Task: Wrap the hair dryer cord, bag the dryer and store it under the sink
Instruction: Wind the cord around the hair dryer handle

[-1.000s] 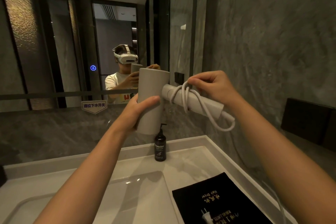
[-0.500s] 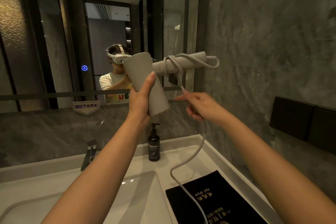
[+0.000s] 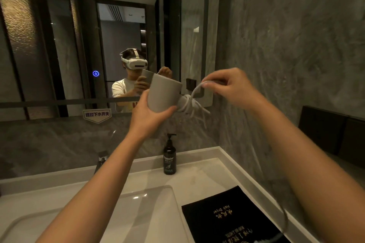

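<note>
left hand [image 3: 150,112] clamps the hair dryer [image 3: 164,94] barrel up by the mirror. right hand [image 3: 227,87], below the handle 0.5 s ago, now pinches the cord [image 3: 197,90] above it, another loop going on. bag [image 3: 233,221] waits on the tabletop [image 3: 199,181]; wrap approx midway, slack left.

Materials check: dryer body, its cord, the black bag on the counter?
Hair dryer: looks like matte grey plastic, with an even, dull surface and no glare.
Cord: pale, likely rubber or PVC sheathing, since it bends smoothly around the handle under the right hand.
Bag: seems black fabric with gold printed lettering, lying flat and non-reflective on the counter; the weave is too dim to tell.
</note>
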Action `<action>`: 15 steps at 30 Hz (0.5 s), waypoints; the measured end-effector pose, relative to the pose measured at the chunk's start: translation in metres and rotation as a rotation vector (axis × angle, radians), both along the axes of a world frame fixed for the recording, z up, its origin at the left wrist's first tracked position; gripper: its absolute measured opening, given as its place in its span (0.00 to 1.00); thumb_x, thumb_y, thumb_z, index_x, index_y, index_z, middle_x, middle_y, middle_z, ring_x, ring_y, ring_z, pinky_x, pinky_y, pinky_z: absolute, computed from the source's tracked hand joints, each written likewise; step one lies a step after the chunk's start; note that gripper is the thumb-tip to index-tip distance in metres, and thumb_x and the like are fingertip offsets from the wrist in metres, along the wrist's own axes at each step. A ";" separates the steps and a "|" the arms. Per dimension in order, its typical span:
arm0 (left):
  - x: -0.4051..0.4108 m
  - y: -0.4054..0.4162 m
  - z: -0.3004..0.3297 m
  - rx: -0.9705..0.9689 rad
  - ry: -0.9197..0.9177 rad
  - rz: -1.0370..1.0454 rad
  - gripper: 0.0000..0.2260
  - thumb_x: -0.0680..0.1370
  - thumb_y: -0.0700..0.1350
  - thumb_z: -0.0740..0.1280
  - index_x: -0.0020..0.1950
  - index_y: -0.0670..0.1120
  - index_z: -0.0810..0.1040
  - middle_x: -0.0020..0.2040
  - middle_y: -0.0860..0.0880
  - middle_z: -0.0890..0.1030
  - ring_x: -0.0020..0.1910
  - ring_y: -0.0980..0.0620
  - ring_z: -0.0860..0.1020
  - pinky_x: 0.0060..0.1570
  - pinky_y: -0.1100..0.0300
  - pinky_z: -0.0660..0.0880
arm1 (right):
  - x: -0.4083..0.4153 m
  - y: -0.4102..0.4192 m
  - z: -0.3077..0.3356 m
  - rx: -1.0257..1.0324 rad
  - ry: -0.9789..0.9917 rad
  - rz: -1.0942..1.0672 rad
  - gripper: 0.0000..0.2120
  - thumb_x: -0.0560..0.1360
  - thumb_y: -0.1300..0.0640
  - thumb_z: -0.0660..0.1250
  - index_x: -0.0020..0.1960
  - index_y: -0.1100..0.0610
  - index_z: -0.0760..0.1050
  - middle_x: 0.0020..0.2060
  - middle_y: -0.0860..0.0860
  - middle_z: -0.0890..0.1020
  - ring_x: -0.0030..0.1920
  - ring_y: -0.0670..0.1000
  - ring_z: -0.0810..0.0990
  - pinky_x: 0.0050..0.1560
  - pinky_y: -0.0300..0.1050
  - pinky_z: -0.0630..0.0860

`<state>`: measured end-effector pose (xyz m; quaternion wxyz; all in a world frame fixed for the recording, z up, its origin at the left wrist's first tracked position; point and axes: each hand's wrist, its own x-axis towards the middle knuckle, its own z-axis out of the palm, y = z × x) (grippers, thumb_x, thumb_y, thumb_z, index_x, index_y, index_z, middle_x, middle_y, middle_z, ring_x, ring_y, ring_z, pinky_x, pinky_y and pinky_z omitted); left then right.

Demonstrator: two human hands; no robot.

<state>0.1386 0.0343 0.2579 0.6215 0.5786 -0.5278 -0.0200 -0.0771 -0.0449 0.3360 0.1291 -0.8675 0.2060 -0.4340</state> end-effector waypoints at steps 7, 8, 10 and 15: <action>-0.003 0.023 0.007 0.100 0.208 -0.491 0.27 0.57 0.57 0.72 0.54 0.53 0.74 0.46 0.48 0.81 0.38 0.58 0.82 0.34 0.65 0.77 | -0.016 -0.013 -0.002 0.129 -0.113 0.000 0.02 0.71 0.55 0.71 0.43 0.49 0.82 0.39 0.53 0.85 0.42 0.53 0.82 0.48 0.50 0.78; -0.005 0.022 0.008 0.098 0.271 -0.536 0.27 0.58 0.57 0.72 0.55 0.51 0.74 0.45 0.48 0.81 0.37 0.57 0.82 0.34 0.63 0.78 | -0.016 -0.013 -0.005 0.147 -0.119 0.003 0.03 0.72 0.54 0.70 0.41 0.48 0.82 0.38 0.55 0.84 0.39 0.55 0.81 0.44 0.52 0.77; -0.011 0.016 0.010 0.095 0.368 -0.629 0.30 0.58 0.56 0.74 0.58 0.48 0.74 0.45 0.46 0.82 0.39 0.52 0.82 0.35 0.59 0.79 | -0.016 -0.016 -0.019 0.270 -0.157 0.055 0.05 0.74 0.56 0.68 0.45 0.53 0.83 0.36 0.55 0.82 0.36 0.51 0.78 0.42 0.50 0.74; -0.036 -0.005 0.013 0.006 0.706 -0.760 0.41 0.55 0.58 0.80 0.64 0.44 0.73 0.48 0.45 0.82 0.42 0.50 0.82 0.39 0.55 0.80 | -0.009 -0.021 -0.041 0.425 -0.204 -0.017 0.12 0.77 0.55 0.64 0.56 0.62 0.77 0.30 0.42 0.80 0.31 0.39 0.76 0.35 0.32 0.72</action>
